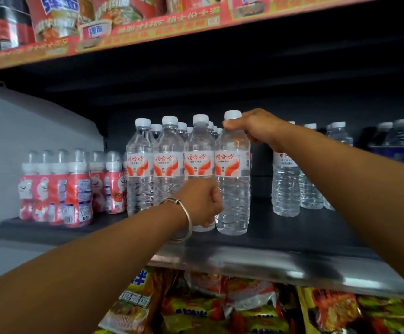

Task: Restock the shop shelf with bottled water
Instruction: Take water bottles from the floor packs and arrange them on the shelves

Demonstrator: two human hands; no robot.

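- Reaching onto a dark shop shelf, a person's right hand pinches the neck of a clear water bottle just under its white cap, fingers curled round it.
- That bottle stands upright near the shelf's front edge, at the right end of a front row of four bottles with red-and-white labels.
- The left hand, a silver bangle on its wrist, is curled against the lower part of the neighbouring bottle, third in the row; what its fingers do behind the fist cannot be told.
- More white-capped bottles of the same kind stand in rows behind the front four.
- To the left on the same shelf sit small pink-labelled drink bottles in a tight group, just beside the water.
- To the right, apart from the held bottle, stand other clear water bottles with pale labels, and further right more bottles in dim light.
- Above, a red-edged shelf carries instant noodle cups.
- Below the metal shelf lip lie bright snack packets.
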